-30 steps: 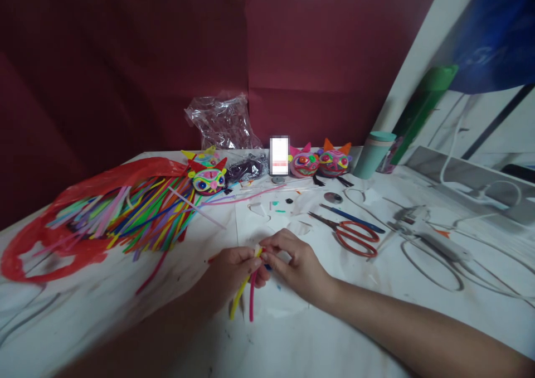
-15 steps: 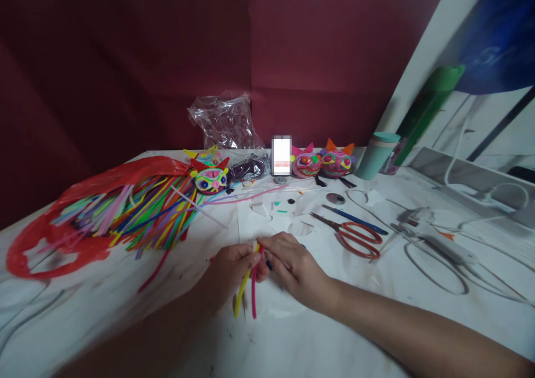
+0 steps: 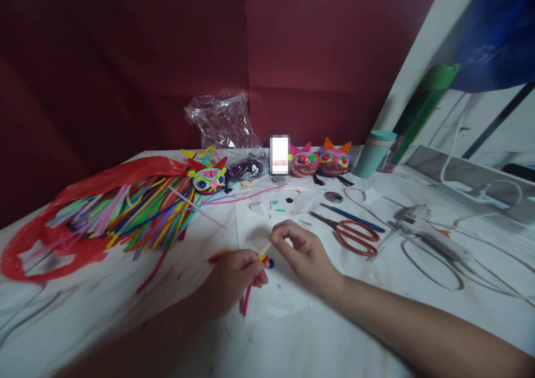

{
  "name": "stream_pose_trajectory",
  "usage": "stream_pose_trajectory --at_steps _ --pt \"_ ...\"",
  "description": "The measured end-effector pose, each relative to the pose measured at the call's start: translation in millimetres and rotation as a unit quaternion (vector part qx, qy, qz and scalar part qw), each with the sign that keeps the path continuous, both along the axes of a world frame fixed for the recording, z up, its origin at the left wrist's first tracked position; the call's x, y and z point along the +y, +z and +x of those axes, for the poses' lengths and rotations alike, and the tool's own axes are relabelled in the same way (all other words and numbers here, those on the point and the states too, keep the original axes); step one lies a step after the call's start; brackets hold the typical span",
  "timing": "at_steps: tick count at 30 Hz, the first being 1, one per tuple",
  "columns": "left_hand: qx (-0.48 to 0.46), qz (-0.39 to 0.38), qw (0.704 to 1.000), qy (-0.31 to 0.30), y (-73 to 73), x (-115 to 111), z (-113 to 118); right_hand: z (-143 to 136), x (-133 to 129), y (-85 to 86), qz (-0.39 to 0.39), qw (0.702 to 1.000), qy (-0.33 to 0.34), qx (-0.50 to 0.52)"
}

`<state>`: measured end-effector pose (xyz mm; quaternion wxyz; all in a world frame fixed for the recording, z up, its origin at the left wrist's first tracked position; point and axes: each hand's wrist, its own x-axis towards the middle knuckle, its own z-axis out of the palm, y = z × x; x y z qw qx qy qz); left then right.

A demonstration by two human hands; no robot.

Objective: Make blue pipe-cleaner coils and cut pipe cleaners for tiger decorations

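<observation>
My left hand (image 3: pixel 238 275) is closed on pipe cleaners. A pink pipe cleaner (image 3: pixel 247 301) hangs below its fingers, and a short yellow bit (image 3: pixel 262 258) shows at the fingertips. From those fingertips a pale thin strip (image 3: pixel 264 249) slants up to my right hand (image 3: pixel 298 250), whose thumb and index finger pinch its upper end. I cannot tell what the strip is made of. By the left fingers is a small blue round piece (image 3: pixel 271 263), and a red and orange piece (image 3: pixel 217 255) lies behind that hand.
Left lies a red plastic bag (image 3: pixel 25 255) with many coloured pipe cleaners (image 3: pixel 154 216). Red-handled scissors (image 3: pixel 357 238), a blue pen-like tool (image 3: pixel 355 219) and a corded glue gun (image 3: pixel 443 244) lie right. Decorated animal heads (image 3: pixel 209 180), a phone (image 3: pixel 280 155) and a green cup (image 3: pixel 374 155) stand behind.
My right hand has moved up and away from the left, and the pale strip now shows between them. The yellow pipe cleaner's lower end no longer hangs below my left hand.
</observation>
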<state>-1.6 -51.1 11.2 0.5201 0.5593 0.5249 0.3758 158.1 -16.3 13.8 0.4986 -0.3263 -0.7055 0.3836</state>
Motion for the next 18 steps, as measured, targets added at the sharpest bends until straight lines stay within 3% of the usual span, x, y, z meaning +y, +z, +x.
stream_pose_trajectory --at_steps 2,6,12,18 --pt "-0.023 -0.009 0.999 0.032 -2.9 2 -2 2 4 1.7 -0.044 0.999 -0.007 0.018" --pt "-0.093 -0.021 0.994 0.054 -5.5 4 -5 -4 2 -3.6 -0.104 0.993 0.056 0.016" --pt "-0.1 -0.038 0.994 0.037 1.0 -2 -1 -10 -7 -13.2 0.01 1.0 -0.001 -0.021" --pt "-0.116 -0.035 0.992 0.03 -1.1 -2 -2 -8 -6 -14.6 0.037 0.998 -0.007 -0.043"
